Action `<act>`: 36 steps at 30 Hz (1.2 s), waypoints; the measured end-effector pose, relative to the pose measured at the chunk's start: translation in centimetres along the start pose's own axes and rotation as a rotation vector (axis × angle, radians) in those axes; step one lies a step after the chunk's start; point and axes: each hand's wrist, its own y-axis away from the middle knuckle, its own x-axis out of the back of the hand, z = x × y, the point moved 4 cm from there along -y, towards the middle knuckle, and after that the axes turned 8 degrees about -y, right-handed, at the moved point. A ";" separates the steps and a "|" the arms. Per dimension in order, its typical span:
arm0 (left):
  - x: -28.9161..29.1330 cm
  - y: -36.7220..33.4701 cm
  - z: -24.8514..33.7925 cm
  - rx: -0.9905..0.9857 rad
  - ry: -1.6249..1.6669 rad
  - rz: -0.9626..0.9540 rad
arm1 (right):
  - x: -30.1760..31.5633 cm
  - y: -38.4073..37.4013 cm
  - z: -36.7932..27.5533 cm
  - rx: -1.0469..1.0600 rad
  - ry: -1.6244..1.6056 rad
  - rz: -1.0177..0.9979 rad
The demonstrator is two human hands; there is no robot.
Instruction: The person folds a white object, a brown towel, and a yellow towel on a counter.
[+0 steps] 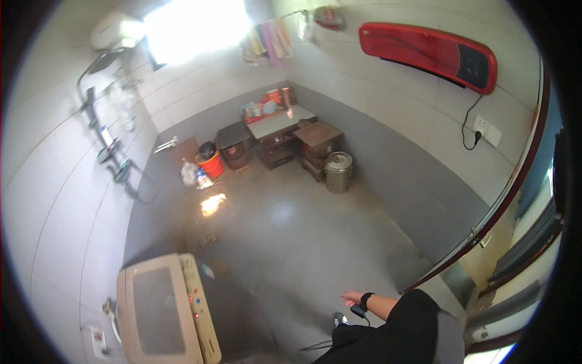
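Beige washer [160,309], steel canister [338,175] beside brown stand [319,134], hands [350,297] — right loosely spread, left cannot tell

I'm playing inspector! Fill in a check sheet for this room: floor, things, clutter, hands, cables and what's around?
Surface: grey floor, shiny, with a bright light patch near the orange bucket.
Things: nothing seen in the right hand; a washer stands to the left.
Clutter: bags beside the bucket; small items on the far table.
Hands: right hand low in view, seemingly empty; left hand out of view.
Cables: black cord from the red wall unit to the socket; thin wire near the right wrist.
Surroundings: shower on the left wall, window at the back, metal can near the right wall.
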 end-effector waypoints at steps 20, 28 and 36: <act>1.2 -45.6 45.8 0.059 0.088 -0.395 | 21.5 -14.1 -29.0 0.262 -0.331 0.510; 2.6 -64.5 71.1 -0.098 -0.010 -0.172 | 21.5 -12.9 -19.8 -0.216 -0.475 0.525; -0.5 -82.5 82.3 -0.035 0.116 -0.076 | 30.6 -32.6 -34.5 -0.129 -0.153 0.314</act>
